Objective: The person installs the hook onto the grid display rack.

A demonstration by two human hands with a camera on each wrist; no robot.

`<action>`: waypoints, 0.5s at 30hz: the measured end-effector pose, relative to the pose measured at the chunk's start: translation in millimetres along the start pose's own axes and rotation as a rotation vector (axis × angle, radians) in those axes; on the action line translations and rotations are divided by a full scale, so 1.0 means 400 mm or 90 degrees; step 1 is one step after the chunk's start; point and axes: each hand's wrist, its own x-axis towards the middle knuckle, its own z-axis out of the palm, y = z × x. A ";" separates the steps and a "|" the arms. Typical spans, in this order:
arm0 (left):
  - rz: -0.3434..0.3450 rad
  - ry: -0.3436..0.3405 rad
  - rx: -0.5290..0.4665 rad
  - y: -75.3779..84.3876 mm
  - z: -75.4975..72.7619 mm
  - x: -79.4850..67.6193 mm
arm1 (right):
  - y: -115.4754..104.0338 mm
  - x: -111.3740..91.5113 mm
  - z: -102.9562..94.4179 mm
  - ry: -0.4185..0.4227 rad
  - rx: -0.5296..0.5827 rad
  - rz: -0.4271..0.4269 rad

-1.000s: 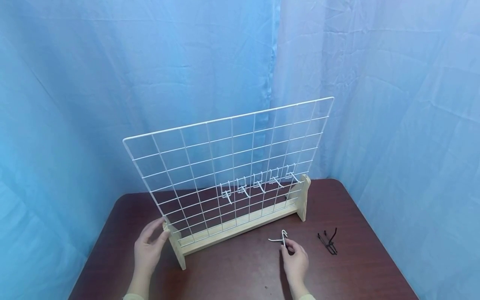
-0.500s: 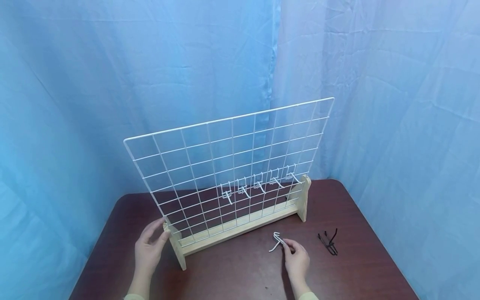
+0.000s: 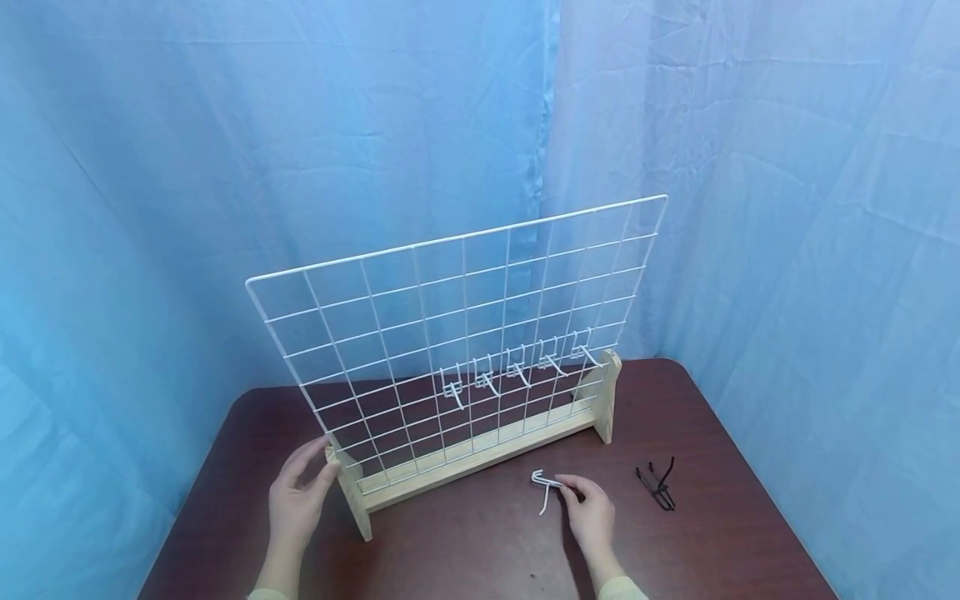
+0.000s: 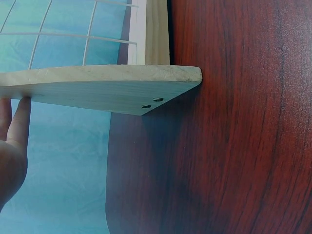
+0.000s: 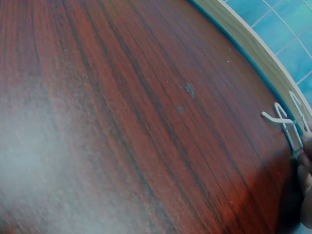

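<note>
A white wire grid panel stands upright in a pale wooden stand. Several white hooks hang in a row on its lower right half. At the stand's left end, my left hand holds the top of the wooden side piece between thumb and fingers. My right hand pinches a loose white wire hook by one end, in front of the stand and above the table. In the head view its bent tips point left and its prong hangs down.
Dark wire hooks lie on the reddish-brown table, right of my right hand. Blue curtains surround the table at the back and sides. The table's rounded far corners show beyond the stand.
My right hand has turned the white hook: its tips swung from pointing up to pointing left, and its prong from left to down. My left hand and the stand stayed put.
</note>
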 end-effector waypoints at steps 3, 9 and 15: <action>0.004 -0.001 0.003 -0.001 0.000 0.001 | 0.002 0.002 -0.001 -0.026 0.013 0.005; -0.002 -0.002 0.015 0.002 0.000 0.000 | 0.006 0.001 -0.008 -0.044 0.061 0.034; -0.009 -0.005 0.027 0.008 0.000 -0.002 | 0.004 -0.007 -0.017 -0.019 0.071 0.056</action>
